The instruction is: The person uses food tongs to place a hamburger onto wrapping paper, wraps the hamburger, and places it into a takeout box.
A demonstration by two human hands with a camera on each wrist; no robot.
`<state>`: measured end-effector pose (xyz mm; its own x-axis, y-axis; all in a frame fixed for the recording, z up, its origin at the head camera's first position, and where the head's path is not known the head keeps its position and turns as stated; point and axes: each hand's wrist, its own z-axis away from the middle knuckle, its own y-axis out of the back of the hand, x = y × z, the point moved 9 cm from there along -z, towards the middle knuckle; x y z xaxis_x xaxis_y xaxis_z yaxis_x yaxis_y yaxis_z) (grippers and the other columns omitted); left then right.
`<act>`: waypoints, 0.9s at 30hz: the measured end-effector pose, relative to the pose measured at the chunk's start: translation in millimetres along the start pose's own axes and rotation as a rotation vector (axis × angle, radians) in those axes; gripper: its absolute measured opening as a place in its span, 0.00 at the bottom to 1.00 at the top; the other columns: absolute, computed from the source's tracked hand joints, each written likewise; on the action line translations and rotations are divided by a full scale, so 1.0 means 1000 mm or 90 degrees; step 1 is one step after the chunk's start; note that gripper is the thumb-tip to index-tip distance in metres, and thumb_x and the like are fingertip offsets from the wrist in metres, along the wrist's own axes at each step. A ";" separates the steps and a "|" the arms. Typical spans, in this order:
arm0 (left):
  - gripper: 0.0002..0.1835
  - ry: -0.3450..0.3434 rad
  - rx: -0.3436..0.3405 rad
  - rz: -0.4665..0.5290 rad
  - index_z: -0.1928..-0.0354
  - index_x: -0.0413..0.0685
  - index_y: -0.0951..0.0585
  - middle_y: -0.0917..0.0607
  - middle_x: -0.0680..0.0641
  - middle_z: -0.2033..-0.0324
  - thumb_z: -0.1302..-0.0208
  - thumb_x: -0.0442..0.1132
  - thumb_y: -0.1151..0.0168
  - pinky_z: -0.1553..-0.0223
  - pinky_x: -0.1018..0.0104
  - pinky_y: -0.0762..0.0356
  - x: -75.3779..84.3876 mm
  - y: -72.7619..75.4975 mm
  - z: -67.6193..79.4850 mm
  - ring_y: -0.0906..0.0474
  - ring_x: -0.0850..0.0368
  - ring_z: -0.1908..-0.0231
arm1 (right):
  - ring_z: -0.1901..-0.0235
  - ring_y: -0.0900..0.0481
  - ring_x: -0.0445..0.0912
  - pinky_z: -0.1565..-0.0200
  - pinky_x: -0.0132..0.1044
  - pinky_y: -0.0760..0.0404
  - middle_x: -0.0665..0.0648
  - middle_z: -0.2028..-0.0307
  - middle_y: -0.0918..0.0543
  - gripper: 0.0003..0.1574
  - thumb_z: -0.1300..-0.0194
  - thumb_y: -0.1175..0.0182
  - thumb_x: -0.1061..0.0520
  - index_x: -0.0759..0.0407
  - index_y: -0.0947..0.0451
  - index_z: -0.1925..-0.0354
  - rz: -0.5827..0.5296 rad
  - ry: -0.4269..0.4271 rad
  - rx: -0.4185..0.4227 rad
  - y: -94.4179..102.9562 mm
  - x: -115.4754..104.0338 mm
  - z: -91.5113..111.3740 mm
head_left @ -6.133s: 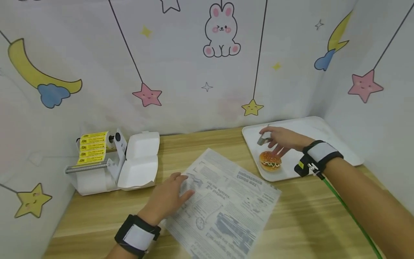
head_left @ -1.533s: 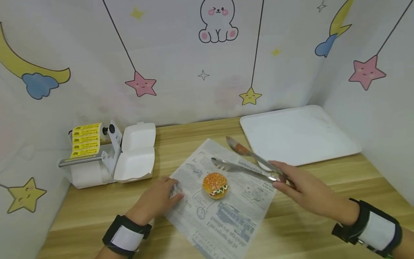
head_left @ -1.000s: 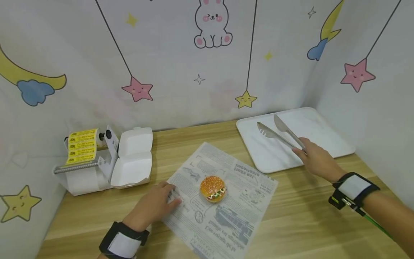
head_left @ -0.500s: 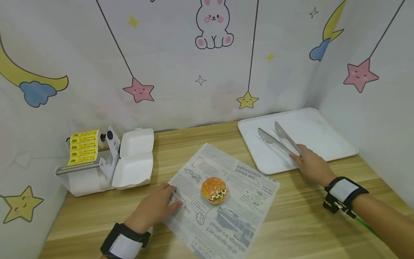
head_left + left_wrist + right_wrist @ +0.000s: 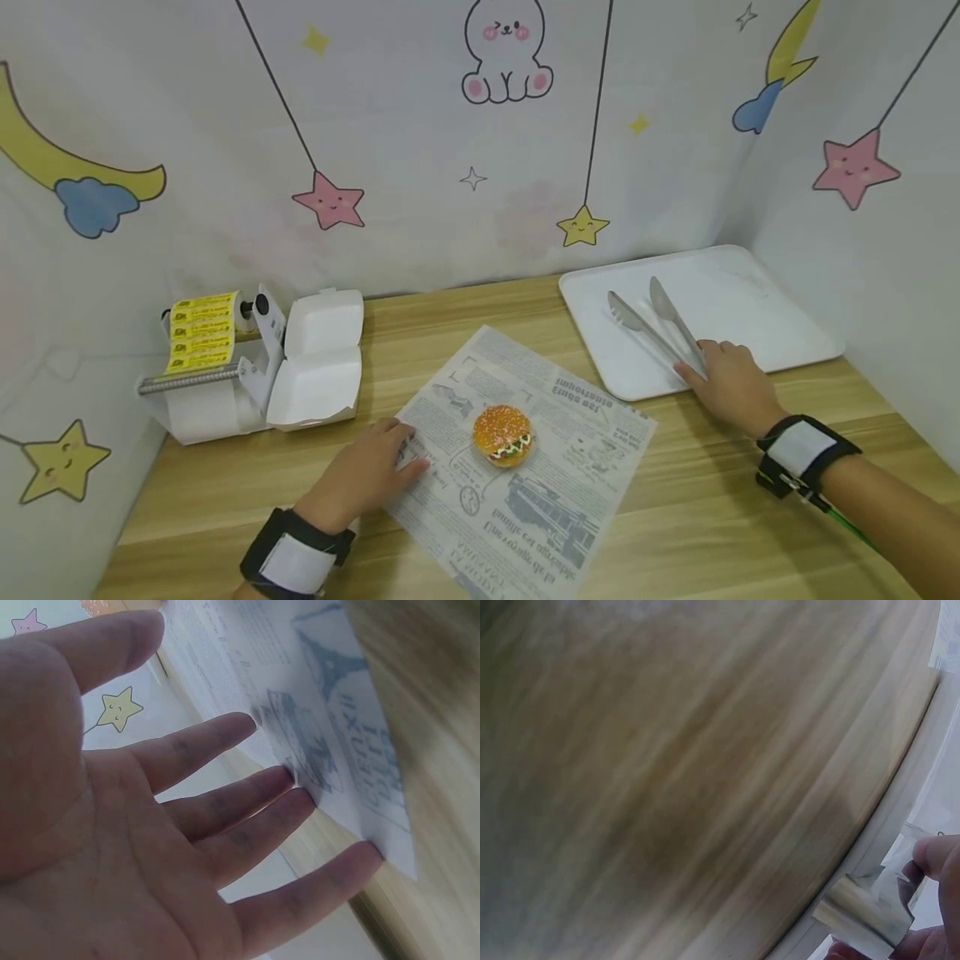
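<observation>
A sesame-bun burger (image 5: 502,436) sits near the middle of a newsprint-patterned wrapping paper (image 5: 558,500). My left hand (image 5: 367,475) rests at the paper's left edge, fingers extended. In the left wrist view, the fingertips of the left hand (image 5: 172,817) touch the paper (image 5: 300,712), palm showing. On the right, my right hand (image 5: 731,383) grips the handle end of metal tongs (image 5: 652,333). Their two arms are spread and lie over the white tray (image 5: 757,308). The right wrist view shows the tongs' metal end (image 5: 866,915) between the thumb and fingers of my right hand (image 5: 945,892).
An opened white takeout box (image 5: 318,358) stands at the back left. Beside it is a dispenser (image 5: 247,367) with a roll of yellow labels (image 5: 201,329). Everything stands on a wood-grain table (image 5: 690,517), with printed walls behind and at both sides.
The burger was on the tray and now lies on the paper. Since then, my right hand has moved the tongs from over the paper right to the tray. My left hand stays at the paper's edge.
</observation>
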<state>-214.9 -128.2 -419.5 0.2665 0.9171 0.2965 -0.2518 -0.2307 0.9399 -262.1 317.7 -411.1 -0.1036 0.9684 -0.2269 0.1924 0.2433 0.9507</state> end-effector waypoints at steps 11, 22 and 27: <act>0.30 0.004 0.043 -0.034 0.42 0.42 0.23 0.25 0.36 0.42 0.40 0.55 0.39 0.47 0.39 0.30 0.001 0.020 -0.005 0.29 0.38 0.43 | 0.46 0.35 0.72 0.51 0.67 0.31 0.80 0.41 0.35 0.45 0.49 0.31 0.52 0.74 0.34 0.39 -0.084 0.192 0.118 0.027 -0.087 0.036; 0.41 -0.125 0.122 -0.032 0.29 0.41 0.38 0.38 0.31 0.32 0.37 0.60 0.44 0.40 0.39 0.37 0.055 0.080 -0.062 0.41 0.36 0.34 | 0.30 0.52 0.65 0.36 0.62 0.45 0.72 0.28 0.52 0.57 0.39 0.50 0.28 0.65 0.47 0.27 -0.050 0.295 -0.158 -0.031 -0.166 0.087; 0.46 -0.175 0.081 -0.038 0.25 0.47 0.45 0.46 0.37 0.27 0.39 0.64 0.45 0.35 0.36 0.50 0.071 0.060 -0.104 0.53 0.40 0.29 | 0.30 0.54 0.66 0.39 0.70 0.47 0.71 0.28 0.52 0.58 0.40 0.52 0.25 0.63 0.46 0.27 -0.055 0.265 -0.211 -0.047 -0.166 0.091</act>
<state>-308.1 -43.4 -359.3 0.5228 0.8122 0.2589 -0.1147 -0.2339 0.9655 -165.5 150.6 -437.1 -0.4969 0.8253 -0.2683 -0.1452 0.2258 0.9633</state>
